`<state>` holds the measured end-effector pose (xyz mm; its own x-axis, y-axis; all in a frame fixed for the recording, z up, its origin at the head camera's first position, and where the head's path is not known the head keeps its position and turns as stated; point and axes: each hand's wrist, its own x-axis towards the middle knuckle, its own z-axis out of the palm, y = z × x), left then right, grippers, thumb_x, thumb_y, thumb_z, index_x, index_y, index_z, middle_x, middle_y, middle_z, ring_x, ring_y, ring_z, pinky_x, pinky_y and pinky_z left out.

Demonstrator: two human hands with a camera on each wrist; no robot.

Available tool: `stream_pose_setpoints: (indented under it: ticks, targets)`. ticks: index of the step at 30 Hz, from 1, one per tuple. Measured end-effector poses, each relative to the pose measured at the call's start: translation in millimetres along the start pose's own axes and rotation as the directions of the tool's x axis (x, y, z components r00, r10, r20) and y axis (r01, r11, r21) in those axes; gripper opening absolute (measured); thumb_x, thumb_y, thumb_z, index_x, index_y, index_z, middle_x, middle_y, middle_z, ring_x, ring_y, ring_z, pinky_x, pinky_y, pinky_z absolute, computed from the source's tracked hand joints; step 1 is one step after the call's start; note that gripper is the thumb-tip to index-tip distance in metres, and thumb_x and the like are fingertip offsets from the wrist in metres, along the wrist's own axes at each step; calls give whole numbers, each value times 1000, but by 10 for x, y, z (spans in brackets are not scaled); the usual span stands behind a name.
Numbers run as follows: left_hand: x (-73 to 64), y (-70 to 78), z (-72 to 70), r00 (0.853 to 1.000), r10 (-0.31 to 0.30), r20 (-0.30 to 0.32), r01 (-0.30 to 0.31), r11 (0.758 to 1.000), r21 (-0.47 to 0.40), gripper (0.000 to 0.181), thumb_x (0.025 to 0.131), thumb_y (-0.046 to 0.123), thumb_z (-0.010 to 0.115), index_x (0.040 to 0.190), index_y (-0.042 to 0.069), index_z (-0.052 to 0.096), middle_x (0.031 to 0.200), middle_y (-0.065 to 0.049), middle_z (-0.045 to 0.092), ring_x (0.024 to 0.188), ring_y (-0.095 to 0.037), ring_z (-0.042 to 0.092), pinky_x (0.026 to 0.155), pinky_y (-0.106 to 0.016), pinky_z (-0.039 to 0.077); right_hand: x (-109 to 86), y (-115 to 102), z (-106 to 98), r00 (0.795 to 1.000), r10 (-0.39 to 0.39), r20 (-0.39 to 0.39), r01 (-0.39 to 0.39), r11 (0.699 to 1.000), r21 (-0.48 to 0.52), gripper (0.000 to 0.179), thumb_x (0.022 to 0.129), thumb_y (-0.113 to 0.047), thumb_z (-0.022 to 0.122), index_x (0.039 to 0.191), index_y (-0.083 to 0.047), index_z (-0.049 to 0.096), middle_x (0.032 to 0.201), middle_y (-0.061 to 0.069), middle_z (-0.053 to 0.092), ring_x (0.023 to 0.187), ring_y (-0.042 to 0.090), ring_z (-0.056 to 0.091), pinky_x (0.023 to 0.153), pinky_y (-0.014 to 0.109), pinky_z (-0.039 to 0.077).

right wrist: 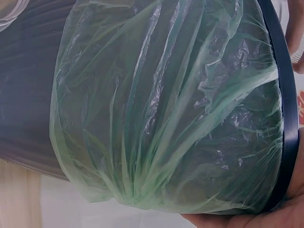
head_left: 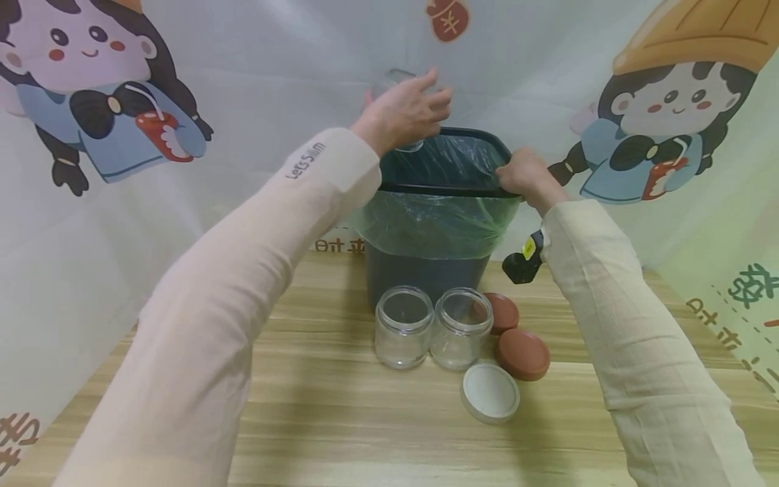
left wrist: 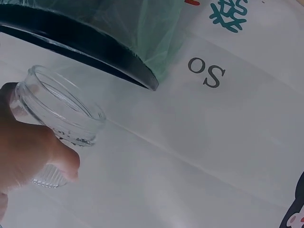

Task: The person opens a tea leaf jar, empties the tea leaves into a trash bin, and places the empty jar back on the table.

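Observation:
My left hand [head_left: 404, 111] grips a clear glass jar [left wrist: 71, 128] over the left side of the bin's opening. In the left wrist view the jar lies tilted, its mouth uncovered, with small dark specks inside near the neck. The dark grey bin [head_left: 420, 270] stands upright, lined with a thin green plastic bag [head_left: 438, 220] folded over its outside. At the bin's right side my right hand [head_left: 531, 177] holds the black rim [right wrist: 289, 123]. Part of that hand is out of the right wrist view.
Two open glass jars, one on the left [head_left: 404, 345] and one on the right [head_left: 458, 348], stand in front of the bin on the wooden table [head_left: 304, 433]. Beside them lie two reddish-brown lids [head_left: 523, 354] and a white lid [head_left: 490, 393]. A printed cloth [head_left: 274, 81] hangs behind.

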<state>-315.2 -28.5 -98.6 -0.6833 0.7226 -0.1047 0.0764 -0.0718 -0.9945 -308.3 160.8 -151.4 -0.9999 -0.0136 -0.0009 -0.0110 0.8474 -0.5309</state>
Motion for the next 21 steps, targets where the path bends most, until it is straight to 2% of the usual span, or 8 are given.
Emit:
stream_pose_setpoints:
  ticks: [5,9,13,17,21]
  targets:
    - [-6,29,-17,999,-15,42,14,999,35,90,56,-5,78,132,4,31,137,-21,25,126,-34,21,101,-47,26,-10,-7,2,1000,2,-4,-2,1000,-11,39,93,-11,33,54,-11,30,48,-2,19,42,10,20,44,25,28]
    - [-23,48,-11,999,-26,35,24,999,43,91,56,-5,77,133,3,29,137,-22,24,126,-34,21,101,-46,27,-17,-6,6,1000,1,-7,-1,1000,-11,40,93,-10,33,54,-11,29,47,-3,19,42,10,20,44,25,28]
    - [-37,62,18,999,-36,-2,36,999,37,94,55,-8,77,134,3,27,137,-21,25,127,-33,22,101,-44,28,-19,-1,14,1000,-4,-7,4,1000,0,41,94,-10,32,53,-12,29,47,-3,18,41,9,19,43,25,27]
    - [-58,76,70,996,-59,-65,60,998,14,93,55,-11,75,134,3,28,138,-19,26,127,-31,23,101,-43,28,-25,-2,18,1000,-13,-2,13,1000,7,41,94,-9,32,53,-12,28,47,-3,18,41,9,19,43,25,27]
    - [-86,80,117,985,-124,-122,112,989,-96,76,68,-13,66,133,4,30,138,-17,28,127,-30,24,102,-40,28,-34,-6,13,1000,-10,2,10,1000,10,41,93,-9,32,53,-12,28,47,-3,18,41,9,18,43,25,26]
